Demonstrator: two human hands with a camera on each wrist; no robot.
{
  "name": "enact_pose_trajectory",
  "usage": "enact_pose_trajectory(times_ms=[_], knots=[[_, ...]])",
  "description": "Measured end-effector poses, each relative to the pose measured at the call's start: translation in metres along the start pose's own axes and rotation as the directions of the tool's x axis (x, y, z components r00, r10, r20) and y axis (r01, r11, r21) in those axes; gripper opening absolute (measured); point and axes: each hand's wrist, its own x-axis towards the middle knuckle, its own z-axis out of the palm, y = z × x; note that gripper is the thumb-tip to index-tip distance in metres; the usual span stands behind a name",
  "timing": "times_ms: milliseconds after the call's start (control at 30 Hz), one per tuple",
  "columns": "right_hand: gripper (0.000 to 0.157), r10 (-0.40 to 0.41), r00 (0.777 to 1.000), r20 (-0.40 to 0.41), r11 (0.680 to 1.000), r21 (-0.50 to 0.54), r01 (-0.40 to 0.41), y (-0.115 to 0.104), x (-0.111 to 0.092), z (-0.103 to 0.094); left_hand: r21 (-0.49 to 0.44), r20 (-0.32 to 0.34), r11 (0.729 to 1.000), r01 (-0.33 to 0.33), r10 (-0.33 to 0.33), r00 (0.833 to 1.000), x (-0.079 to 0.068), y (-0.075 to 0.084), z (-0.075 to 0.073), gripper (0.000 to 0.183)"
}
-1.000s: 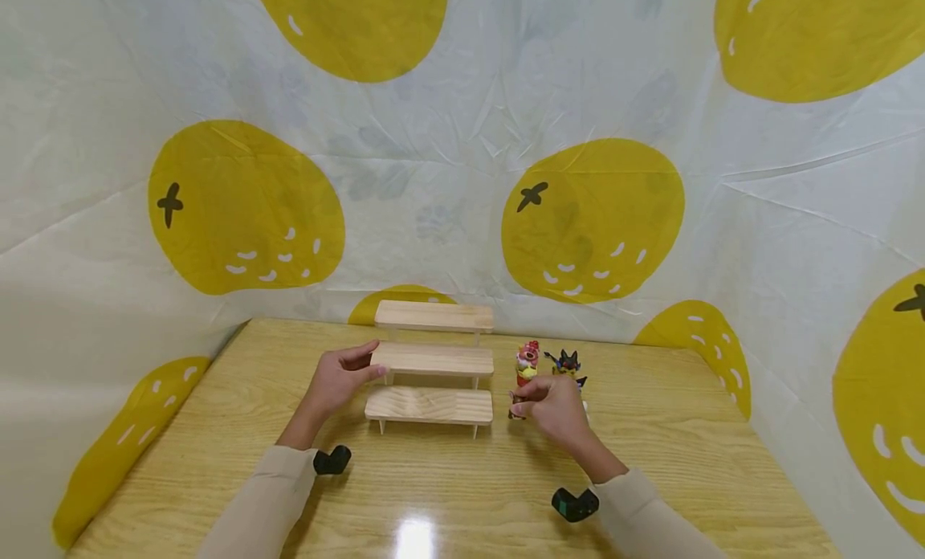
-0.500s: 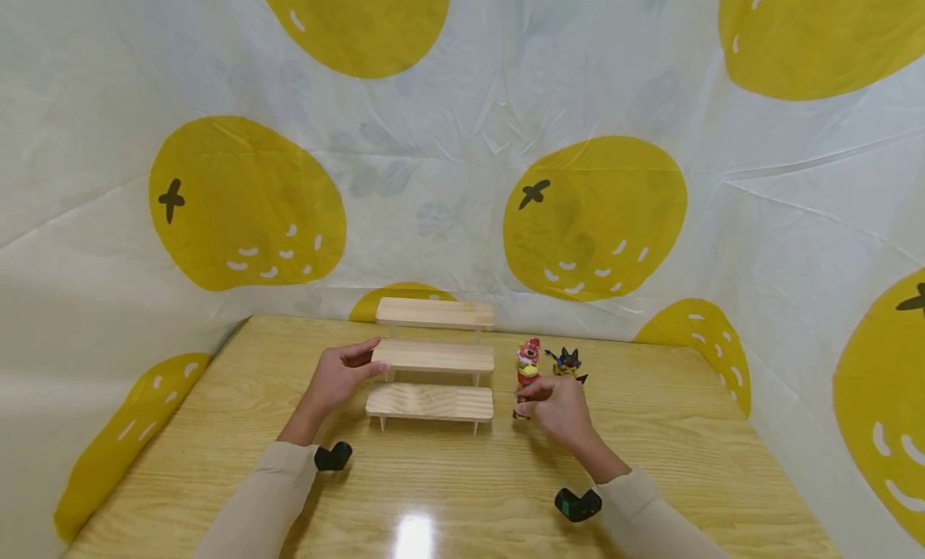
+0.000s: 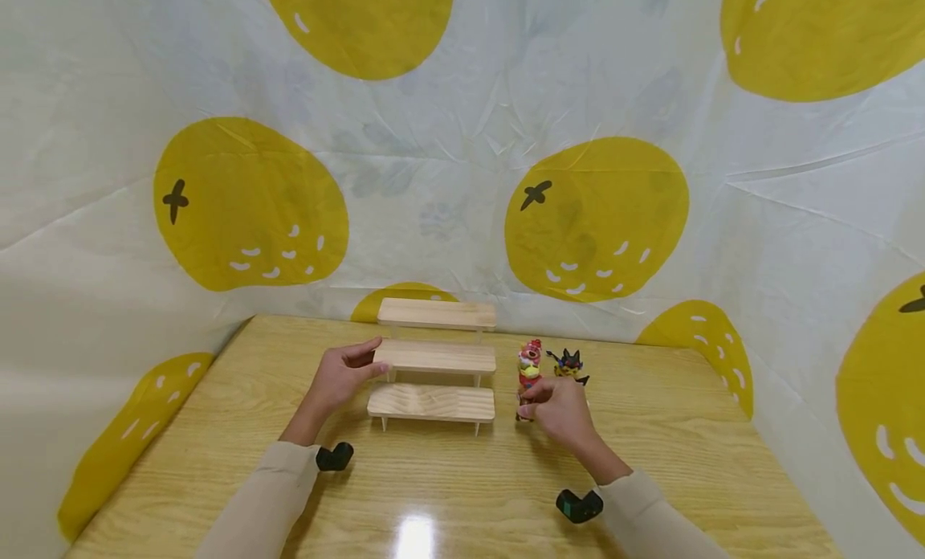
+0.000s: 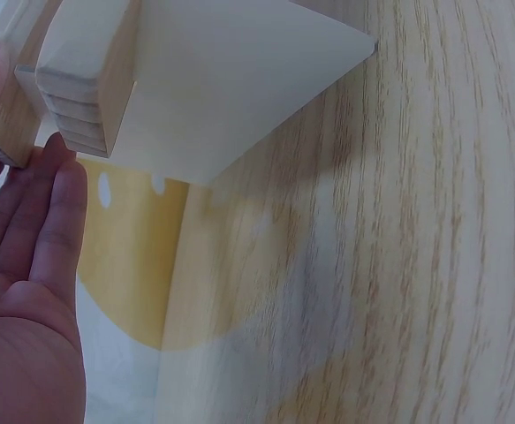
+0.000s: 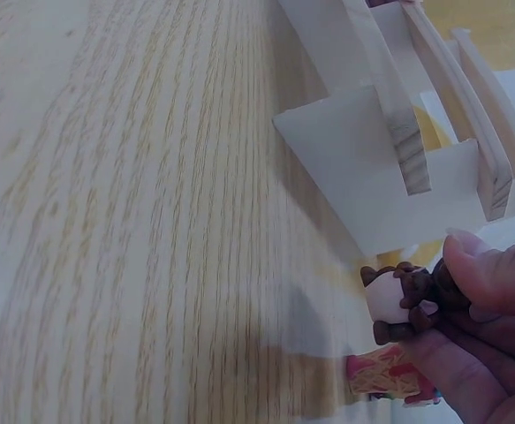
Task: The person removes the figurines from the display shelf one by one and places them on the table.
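A three-tier wooden display stand (image 3: 433, 356) with pale side panels stands on the table. My left hand (image 3: 345, 374) grips the left end of its middle board, thumb in front and fingers behind, as the left wrist view also shows. My right hand (image 3: 562, 410) pinches a small dark brown figurine (image 5: 390, 305) with a pale belly between thumb and fingers, to the right of the stand's lowest board. Behind it stands a red and yellow figurine (image 3: 530, 362). A black-eared figurine (image 3: 569, 362) is farther right, its lower part hidden by my right hand.
A wood-grain table (image 3: 448, 487) lies under everything. White cloth (image 3: 433, 189) printed with large yellow fruit hangs behind and at both sides, close to the stand's back. Black devices (image 3: 335, 457) sit at both wrists.
My right hand has moved slightly to the right with the brown figurine in its fingers. My left hand keeps its place on the middle board; the whole head view shifts a little.
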Motion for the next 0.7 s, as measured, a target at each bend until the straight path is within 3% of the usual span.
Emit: enact_pose_trajectory(times_ms=[700], knots=[[0.009, 0.001, 1.000, 0.010, 0.995, -0.102, 0.000, 0.0036, 0.0025, 0.0058, -0.001, 0.005, 1.000, -0.014, 0.014, 1.000, 0.0000, -0.0021, -0.0006, 0.062]])
